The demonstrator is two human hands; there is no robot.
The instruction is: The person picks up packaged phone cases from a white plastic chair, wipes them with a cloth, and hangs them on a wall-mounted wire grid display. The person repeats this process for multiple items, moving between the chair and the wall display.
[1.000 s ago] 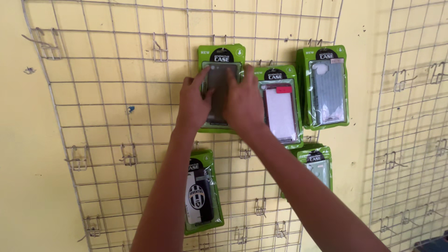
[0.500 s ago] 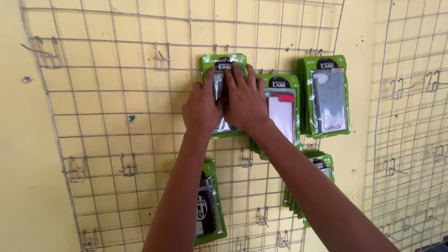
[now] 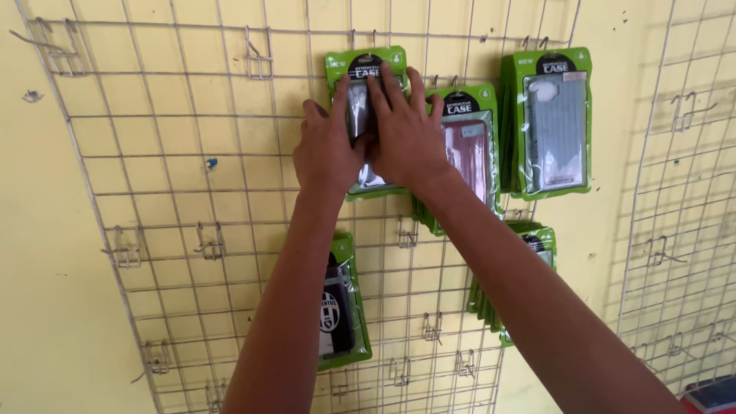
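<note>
Scene: you face a wire grid panel (image 3: 192,192) fixed against a yellow wall (image 3: 46,307), its hooks carrying green-backed phone case packs
Left hand: your left hand (image 3: 330,149) lies flat and spread on the lower left of the top pack (image 3: 366,69), fingers unclenched, pressing rather than gripping, so the pack stays against the mesh
Right hand: your right hand (image 3: 406,130) covers the pack's middle and right side, fingers fanned upward toward its header, palm down; it holds the pack by pressure, not by a closed grasp
Where the pack is: high on the grid, its green header just under a double hook at the top wire; whether its hole already sits on that hook cannot be told, since your fingers hide it
Neighbours: a pack with a reddish case (image 3: 468,153) hangs just beside it to the right, partly under your right wrist; a pack with a grey case (image 3: 553,123) hangs further right
Below: a pack with a black-and-white case (image 3: 341,307) hangs under your left forearm, and another green stack (image 3: 529,245) shows behind your right arm
Why hung so: each stack dangles from a hook by its header, faces outward for view
Spare hooks: empty hooks (image 3: 208,244) dot the left of the grid
</note>
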